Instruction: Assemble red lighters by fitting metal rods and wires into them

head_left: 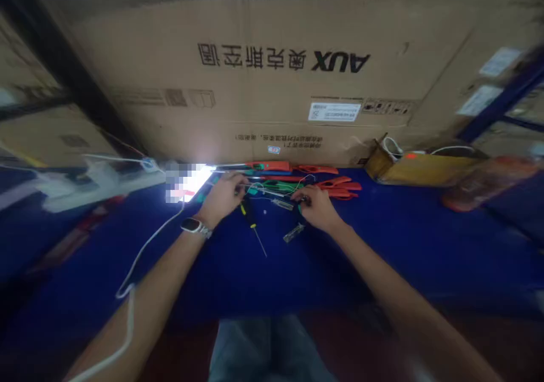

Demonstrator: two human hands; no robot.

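My left hand [225,195], with a watch on its wrist, reaches over the blue table with its fingers closed. A black-and-yellow screwdriver [249,213] runs out from under those fingers, its shaft pointing toward me; whether they grip it or it lies on the table is unclear. My right hand [315,205] is closed around something dark and small, mostly hidden. Just below it lies a tool with a clear handle [293,234], and another clear-handled one [283,204] sits between the hands. Thin white and green wires [289,187] stretch across there too.
Red-handled tools [338,186] lie in a row behind my hands, before a large AUX carton [272,87]. A glowing phone-like screen [198,182] with a white cable [147,246] is at left, near power strips [97,189]. A yellowish open box [408,169] and reddish bottle [480,186] stand right.
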